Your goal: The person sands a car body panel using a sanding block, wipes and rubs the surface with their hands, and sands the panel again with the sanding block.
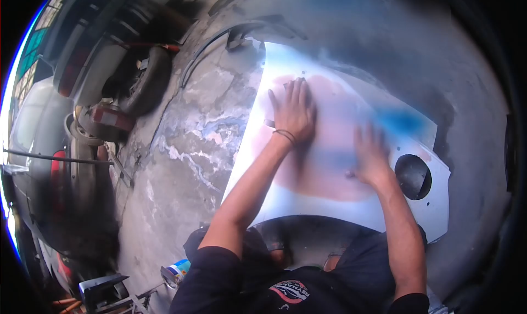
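Note:
A white panel (285, 204) with pinkish patches and a round hole lies in front of me, its curved lower edge near my legs. Flat on its upper left part rests my left hand (295, 112), fingers apart and pointing away from me, with a dark band at the wrist. My right hand (372, 152) is over the panel's right part, left of the hole, its spread fingers smeared by motion. Neither hand shows anything held, though what lies under the palms is hidden. A blue blur covers the panel's upper right.
Car parts and a tire (148, 79) stand on the left, near a pale vehicle (41, 116). A blue and white can (177, 271) is at the lower left. Curved dark strips lie on the stained concrete floor (181, 149) beyond the panel.

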A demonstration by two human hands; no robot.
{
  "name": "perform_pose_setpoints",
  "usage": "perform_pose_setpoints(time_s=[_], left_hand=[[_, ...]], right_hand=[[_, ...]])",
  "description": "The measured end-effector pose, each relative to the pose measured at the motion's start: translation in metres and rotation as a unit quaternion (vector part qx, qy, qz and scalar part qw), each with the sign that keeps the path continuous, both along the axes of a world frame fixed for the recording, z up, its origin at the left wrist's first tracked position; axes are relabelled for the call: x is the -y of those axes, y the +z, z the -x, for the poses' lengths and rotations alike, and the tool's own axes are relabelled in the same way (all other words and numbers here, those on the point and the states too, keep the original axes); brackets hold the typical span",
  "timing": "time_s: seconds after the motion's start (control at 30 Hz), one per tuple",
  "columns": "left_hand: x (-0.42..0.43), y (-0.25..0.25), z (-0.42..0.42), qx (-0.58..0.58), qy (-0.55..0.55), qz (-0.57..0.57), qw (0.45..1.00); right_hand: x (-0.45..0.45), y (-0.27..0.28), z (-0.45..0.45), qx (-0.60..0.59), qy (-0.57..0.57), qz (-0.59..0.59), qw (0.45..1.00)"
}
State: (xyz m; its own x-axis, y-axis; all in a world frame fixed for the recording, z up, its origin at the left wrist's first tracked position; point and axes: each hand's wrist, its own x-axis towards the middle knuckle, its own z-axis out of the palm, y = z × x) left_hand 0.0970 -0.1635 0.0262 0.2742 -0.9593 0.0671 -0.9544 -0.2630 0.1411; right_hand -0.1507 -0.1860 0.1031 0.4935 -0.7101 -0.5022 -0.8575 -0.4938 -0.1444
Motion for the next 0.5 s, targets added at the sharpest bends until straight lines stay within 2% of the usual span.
perform_pose_setpoints(time_s=[0.1, 0.13, 0.17, 0.23, 0.3, 0.37, 0.4, 0.43, 0.47, 0.5], left_hand=[[0.022, 0.007, -0.044, -0.001, 0.062, 0.017, 0.998], [0.034, 0.007, -0.055, -0.043, 0.1, 0.042, 0.993], [0.036, -0.002, -0.04, -0.044, 0.098, 0.046, 0.993], [0.023, 0.005, 0.007, -0.011, 0.051, -0.046, 0.998], [-0.005, -0.011, 0.035, -0.041, 0.018, -0.021, 0.999], [-0.027, 0.01, 0.044, -0.17, 0.008, -0.08, 0.982], [-0.039, 0.016, 0.053, -0.168, 0.014, -0.07, 0.983], [-0.051, 0.022, 0.064, -0.297, 0.042, 0.001, 0.954], [-0.061, 0.026, 0.076, -0.42, 0.064, 0.073, 0.902], [-0.069, 0.031, 0.085, -0.421, 0.064, 0.085, 0.901]], right_hand=[[0.0, -0.006, 0.005, 0.004, -0.004, -0.003, 1.0], [0.002, -0.007, 0.008, 0.008, -0.001, -0.009, 1.0], [0.003, -0.005, 0.012, 0.007, -0.003, -0.005, 1.0], [0.007, 0.005, 0.007, 0.015, 0.028, 0.007, 0.999], [0.035, -0.027, 0.007, 0.016, 0.061, 0.022, 0.998], [0.067, -0.059, 0.002, 0.216, 0.04, -0.137, 0.966], [0.029, 0.02, -0.02, 0.243, -0.099, -0.196, 0.945], [0.007, 0.026, -0.035, 0.246, -0.09, -0.189, 0.946], [-0.014, 0.018, -0.047, 0.409, -0.147, -0.194, 0.879], [-0.032, 0.003, -0.055, 0.559, -0.196, -0.195, 0.782]])
